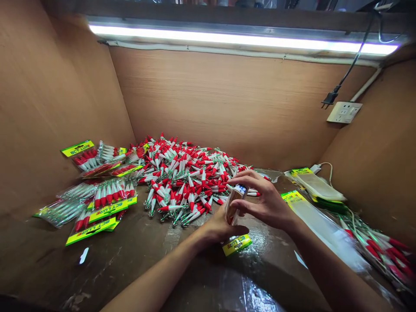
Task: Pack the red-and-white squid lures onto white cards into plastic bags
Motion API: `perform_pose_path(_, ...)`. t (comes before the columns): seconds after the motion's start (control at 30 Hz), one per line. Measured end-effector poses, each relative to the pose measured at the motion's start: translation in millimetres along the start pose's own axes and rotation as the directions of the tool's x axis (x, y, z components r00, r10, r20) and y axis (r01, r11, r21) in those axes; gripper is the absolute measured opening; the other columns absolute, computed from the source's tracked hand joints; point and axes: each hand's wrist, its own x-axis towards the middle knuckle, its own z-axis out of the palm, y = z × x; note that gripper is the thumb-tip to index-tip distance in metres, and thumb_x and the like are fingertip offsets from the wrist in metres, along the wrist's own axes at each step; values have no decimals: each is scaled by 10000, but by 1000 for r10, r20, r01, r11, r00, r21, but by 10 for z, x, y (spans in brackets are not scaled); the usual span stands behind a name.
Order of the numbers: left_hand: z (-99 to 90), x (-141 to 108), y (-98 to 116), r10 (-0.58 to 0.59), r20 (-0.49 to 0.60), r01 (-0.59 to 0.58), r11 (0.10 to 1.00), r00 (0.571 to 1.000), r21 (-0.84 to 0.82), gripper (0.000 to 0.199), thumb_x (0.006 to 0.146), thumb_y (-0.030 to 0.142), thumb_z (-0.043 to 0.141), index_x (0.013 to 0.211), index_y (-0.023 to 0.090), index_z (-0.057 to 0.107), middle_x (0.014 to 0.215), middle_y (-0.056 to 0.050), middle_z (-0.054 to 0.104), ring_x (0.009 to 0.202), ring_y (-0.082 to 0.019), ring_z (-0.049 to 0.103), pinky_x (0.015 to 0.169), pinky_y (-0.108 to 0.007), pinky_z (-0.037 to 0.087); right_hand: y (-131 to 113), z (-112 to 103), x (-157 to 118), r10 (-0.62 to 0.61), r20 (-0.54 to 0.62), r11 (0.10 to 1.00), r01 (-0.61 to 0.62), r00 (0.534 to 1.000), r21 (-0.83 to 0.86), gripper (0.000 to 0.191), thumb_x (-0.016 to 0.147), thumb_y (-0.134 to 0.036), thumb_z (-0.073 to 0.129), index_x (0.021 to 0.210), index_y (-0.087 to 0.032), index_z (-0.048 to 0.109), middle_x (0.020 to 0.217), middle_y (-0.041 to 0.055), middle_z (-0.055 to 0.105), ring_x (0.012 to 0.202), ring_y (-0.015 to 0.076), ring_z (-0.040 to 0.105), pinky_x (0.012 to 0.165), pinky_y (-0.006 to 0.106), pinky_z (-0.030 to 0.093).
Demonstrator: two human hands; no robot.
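Note:
Over the middle of the table, my left hand [217, 226] is wrapped round a small upright box-like thing [236, 196] with a clear or shiny side and a blue-and-white top end. My right hand [258, 197] reaches over from the right, thumb and fingers bent around the top of the same thing. Much of it is hidden by my fingers, so its exact kind is unclear. Just below my left hand, a yellow-green header card [237, 245] lies on the table. Behind both hands spreads a big pile of red-and-white fishing lures [191, 173] with green hooked ends.
Filled lure packs [104, 208] with yellow header cards are stacked at the left. Flat clear bags [325, 229] lie at the right, near bundled lures [380, 249]. A black plug [330, 98] dangles by the wall socket [344, 112]. Wooden panels enclose three sides.

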Motion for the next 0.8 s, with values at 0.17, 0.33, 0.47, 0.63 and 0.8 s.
perform_pose_path(0.17, -1, -1, 79, 11, 7, -11, 1000, 1000, -23, 570, 645, 231, 885, 1129, 184, 588, 1067, -52, 602, 1022, -260, 563, 843, -363, 471, 11, 0, 16, 10, -17, 999, -9, 1000, 34, 397, 867, -374, 776, 1247, -309, 683, 1238, 65, 649, 1153, 245, 606, 994, 442, 503)
perform_pose_path(0.33, 13, -16, 142, -7, 13, 8, 998, 1000, -56, 784, 639, 227, 909, 1323, 243, 526, 1090, -61, 602, 1019, -257, 583, 822, -357, 485, 5, -179, 26, 110, -125, 991, -99, 986, 89, 357, 888, -414, 737, 1214, -276, 699, 1194, 75, 673, 1086, 253, 640, 931, 428, 535)
perform_pose_path(0.47, 23, -34, 69, -36, 4, 37, 994, 999, -106, 933, 660, 240, 908, 1461, 295, 432, 1109, -50, 592, 992, -221, 589, 833, -342, 488, 36, -455, -17, 241, -218, 966, -213, 946, 145, 387, 869, -426, 750, 1215, -260, 703, 1129, 60, 692, 927, 219, 668, 765, 340, 559)
perform_pose_path(0.63, 19, -30, -31, -27, 14, 28, 994, 1000, -109, 1045, 695, 246, 885, 1556, 324, 298, 1125, -49, 600, 1017, -218, 591, 806, -314, 482, 293, -704, -89, 343, -370, 860, -130, 863, 494, 414, 827, -461, 766, 1188, -266, 712, 1079, 44, 709, 963, 237, 674, 801, 348, 582)
perform_pose_path(0.8, 19, -20, 13, -6, -1, 6, 999, 1000, -40, 1003, 728, 240, 862, 1555, 316, 301, 1146, -57, 604, 1021, -213, 586, 829, -316, 481, 456, -743, -105, 372, -242, 388, 86, 896, 918, 413, 853, -653, 597, 1072, -315, 691, 1172, 21, 687, 1191, 263, 620, 1023, 450, 537)
